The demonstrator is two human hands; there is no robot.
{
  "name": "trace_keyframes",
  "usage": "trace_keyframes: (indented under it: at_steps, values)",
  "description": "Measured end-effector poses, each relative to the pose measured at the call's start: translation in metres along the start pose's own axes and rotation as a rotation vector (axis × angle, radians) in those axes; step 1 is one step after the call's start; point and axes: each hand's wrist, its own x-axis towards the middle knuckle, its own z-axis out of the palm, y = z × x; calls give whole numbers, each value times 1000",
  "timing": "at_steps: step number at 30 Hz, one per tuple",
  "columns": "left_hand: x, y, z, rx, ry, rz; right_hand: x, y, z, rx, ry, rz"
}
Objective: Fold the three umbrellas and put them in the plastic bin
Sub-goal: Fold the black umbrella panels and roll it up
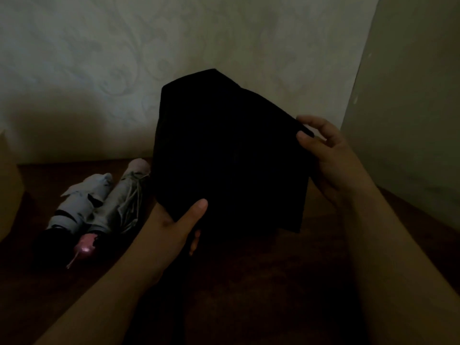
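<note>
A black umbrella (224, 150) with loose, spread fabric is held up in front of me in the dim light. My left hand (179, 225) grips its lower edge, thumb on top of the cloth. My right hand (326, 155) pinches the upper right fold of the canopy between thumb and fingers. Two folded umbrellas lie side by side on the dark surface at the left: a pale blue one (77, 202) with a dark handle, and a grey one (119, 202) with a pink handle (86, 247). No bin is clearly in view.
A patterned wall (124, 58) stands close behind. A pale panel (410, 108) rises at the right. A tan object's edge (10, 185) shows at the far left. The dark reddish surface (249, 282) stretches below my arms.
</note>
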Motion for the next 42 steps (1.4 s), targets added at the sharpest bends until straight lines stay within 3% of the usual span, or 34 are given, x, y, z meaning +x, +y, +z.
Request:
trace_keyframes:
  at_steps: [5, 9, 15, 19, 25, 31, 34, 38, 42]
  values:
    - [0, 0, -2, 107, -34, 51, -1, -2, -5, -238, -128, -9]
    - [1, -1, -1, 107, -28, 45, -3, -4, -13, -263, -162, 96]
    - [4, -3, -5, -4, 40, -8, -5, -8, -14, -271, 2, 115]
    - [6, -4, -6, 21, 40, 20, -1, -5, -6, -104, 84, 108]
    - [4, -4, 0, 84, 46, 43, 0, -1, 4, -142, 77, 351]
    - [6, -5, -2, 76, 69, 40, 2, -8, 11, 99, 128, 167]
    - [8, -7, -3, 57, 84, 34, 2, -5, 13, 91, 128, 150]
    - [9, -9, -5, 41, 105, 27, 1, 1, 12, 12, 113, 258]
    - [9, -9, -5, 52, 114, 15, 0, 1, 11, -94, 170, 146]
